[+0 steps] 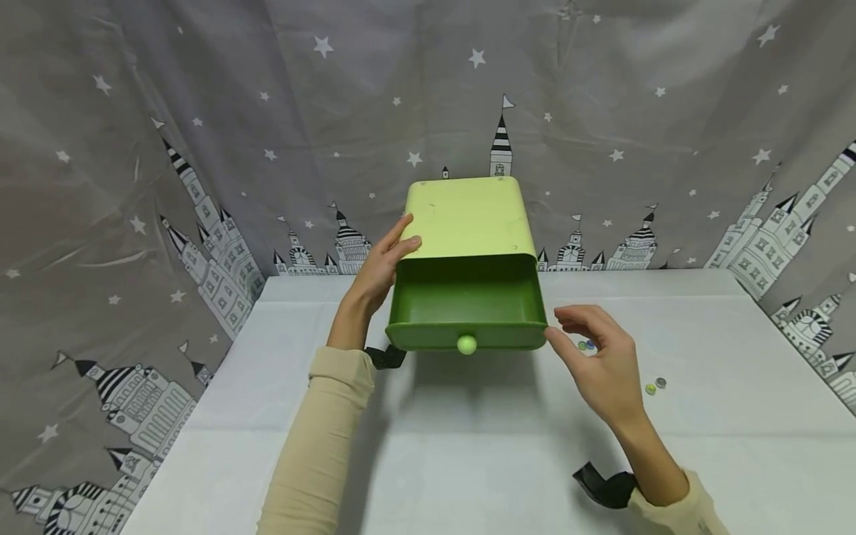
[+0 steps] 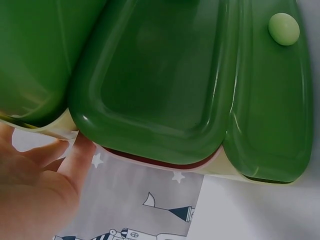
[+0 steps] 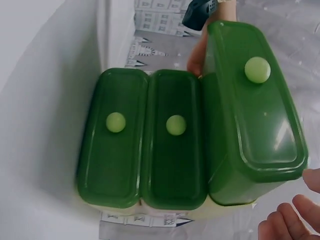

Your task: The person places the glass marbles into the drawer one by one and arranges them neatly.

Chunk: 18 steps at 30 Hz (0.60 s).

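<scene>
A small drawer cabinet (image 1: 468, 215) with a pale yellow-green top stands in the middle of the white table. Its green top drawer (image 1: 428, 336) is pulled far out, and no contents show inside. On the drawer front is a round light green knob (image 1: 467, 344). Two lower drawers (image 3: 175, 165) are closed in the right wrist view. My left hand (image 1: 377, 271) rests against the cabinet's left side, its extended fingers and thumb at the upper edge. At the drawer's right front corner, my right hand (image 1: 602, 364) has its thumb touching or nearly touching, other fingers loosely bent.
Right of the cabinet lie several small glassy pieces, among them a yellow-green piece (image 1: 651, 388) and a grey piece (image 1: 660, 383). Behind the table hangs a grey curtain (image 1: 267, 96) printed with castles and stars. Black straps (image 1: 605, 487) hang at both wrists.
</scene>
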Available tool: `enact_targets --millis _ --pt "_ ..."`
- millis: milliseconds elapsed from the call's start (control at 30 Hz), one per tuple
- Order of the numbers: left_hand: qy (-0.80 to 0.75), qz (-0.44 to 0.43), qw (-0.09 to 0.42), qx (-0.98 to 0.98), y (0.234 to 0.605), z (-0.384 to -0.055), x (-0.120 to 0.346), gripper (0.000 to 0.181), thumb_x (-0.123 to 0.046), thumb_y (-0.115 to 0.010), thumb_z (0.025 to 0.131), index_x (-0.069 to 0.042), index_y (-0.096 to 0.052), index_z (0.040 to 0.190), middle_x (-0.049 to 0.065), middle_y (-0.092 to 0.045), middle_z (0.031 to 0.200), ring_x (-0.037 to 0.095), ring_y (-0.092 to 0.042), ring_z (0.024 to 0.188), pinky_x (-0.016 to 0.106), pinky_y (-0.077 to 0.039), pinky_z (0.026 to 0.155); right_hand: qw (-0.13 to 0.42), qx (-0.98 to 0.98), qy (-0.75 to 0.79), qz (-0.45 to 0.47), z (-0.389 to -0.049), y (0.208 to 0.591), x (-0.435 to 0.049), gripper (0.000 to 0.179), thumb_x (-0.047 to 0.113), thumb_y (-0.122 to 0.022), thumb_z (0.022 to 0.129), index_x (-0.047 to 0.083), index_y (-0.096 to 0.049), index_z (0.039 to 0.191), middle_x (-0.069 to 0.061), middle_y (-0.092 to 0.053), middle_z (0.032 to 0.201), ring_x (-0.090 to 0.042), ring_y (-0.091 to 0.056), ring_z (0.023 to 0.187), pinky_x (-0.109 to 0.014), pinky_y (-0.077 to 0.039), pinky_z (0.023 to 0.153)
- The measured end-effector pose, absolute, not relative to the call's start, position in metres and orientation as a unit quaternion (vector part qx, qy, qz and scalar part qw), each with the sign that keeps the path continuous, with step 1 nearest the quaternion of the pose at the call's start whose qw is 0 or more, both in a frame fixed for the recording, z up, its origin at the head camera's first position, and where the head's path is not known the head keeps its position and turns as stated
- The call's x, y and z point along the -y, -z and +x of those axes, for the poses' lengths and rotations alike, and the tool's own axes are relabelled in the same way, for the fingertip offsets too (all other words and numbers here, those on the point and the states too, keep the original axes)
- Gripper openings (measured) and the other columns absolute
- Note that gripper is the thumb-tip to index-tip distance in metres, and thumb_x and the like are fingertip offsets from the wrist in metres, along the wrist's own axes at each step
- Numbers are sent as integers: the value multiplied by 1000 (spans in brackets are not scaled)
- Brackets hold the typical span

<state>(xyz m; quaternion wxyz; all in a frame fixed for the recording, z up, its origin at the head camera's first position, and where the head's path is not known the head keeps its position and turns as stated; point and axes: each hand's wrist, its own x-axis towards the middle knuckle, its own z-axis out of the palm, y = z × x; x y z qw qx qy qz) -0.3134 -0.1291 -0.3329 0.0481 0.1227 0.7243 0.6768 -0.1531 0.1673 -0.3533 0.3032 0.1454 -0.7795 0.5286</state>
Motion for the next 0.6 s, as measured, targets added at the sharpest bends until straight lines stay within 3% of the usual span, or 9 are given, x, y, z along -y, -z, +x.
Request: enact_targets --millis 400,600 --pt "-682 126 40 -720 332 -314 132 62 -35 -57 100 -33 -30 156 -6 -12 163 19 -9 149 58 -9 115 293 793 -522 116 -167 361 -187 17 -5 -71 87 -6 -71 103 -13 -67 104 -6 -58 95 -17 -47 85" --pt "-684 127 43 -717 334 -314 131 61 -34 -57 100 -33 -31 155 -7 -13 163 18 -9 149 55 -7 116 265 834 -475 93 -173 368 -205 19 3 -71 89 -4 -71 107 -12 -66 108 -1 -55 94 -15 -46 84"
